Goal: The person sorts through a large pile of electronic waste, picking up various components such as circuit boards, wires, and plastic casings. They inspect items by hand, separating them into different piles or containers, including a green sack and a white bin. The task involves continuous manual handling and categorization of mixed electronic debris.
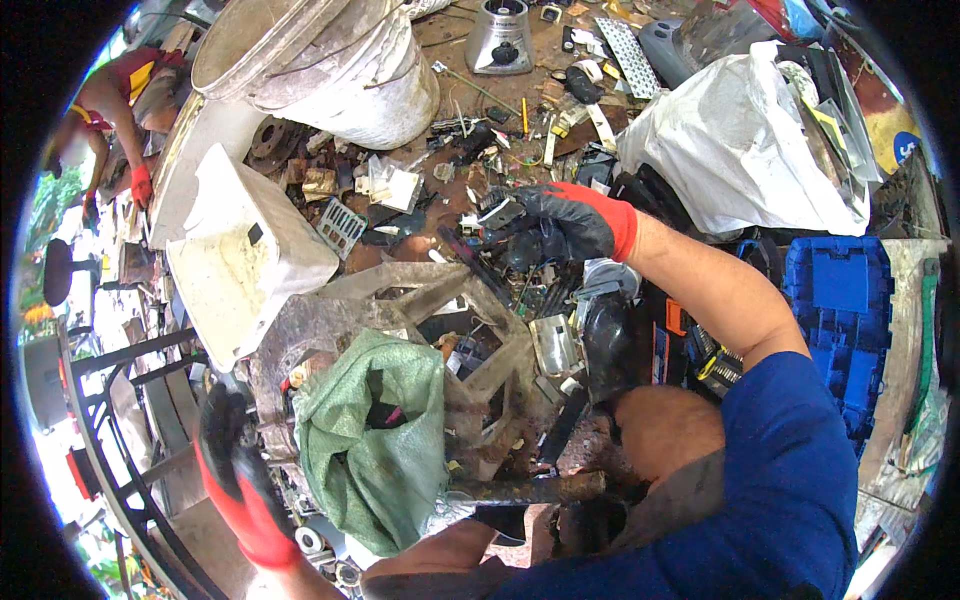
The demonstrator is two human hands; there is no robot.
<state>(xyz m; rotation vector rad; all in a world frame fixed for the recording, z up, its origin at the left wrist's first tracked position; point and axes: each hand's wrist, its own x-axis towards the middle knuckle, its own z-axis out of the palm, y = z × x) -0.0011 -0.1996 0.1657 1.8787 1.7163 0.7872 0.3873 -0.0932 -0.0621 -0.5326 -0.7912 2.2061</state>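
Note:
My right hand (576,222), in a red and black work glove, reaches over a heap of small scrap. Its fingers close on a small grey rectangular piece (502,214), which I cannot identify further. My left hand (244,480), gloved alike, is at the lower left beside a green woven sack (375,465). Motion blurs its fingers, and no object shows in them. The sack slumps with its mouth partly open over a dirty openwork frame (420,289). Below my right hand lies a clear-fronted metallic part (555,345) among broken plastic and electronic bits.
A cracked off-white plastic bin (240,262) and whitish buckets (360,82) stand left. A blender base (500,37) is behind. Right are a stuffed white sack (742,142) and an open blue case (836,330). Another person (124,97) bends at far left.

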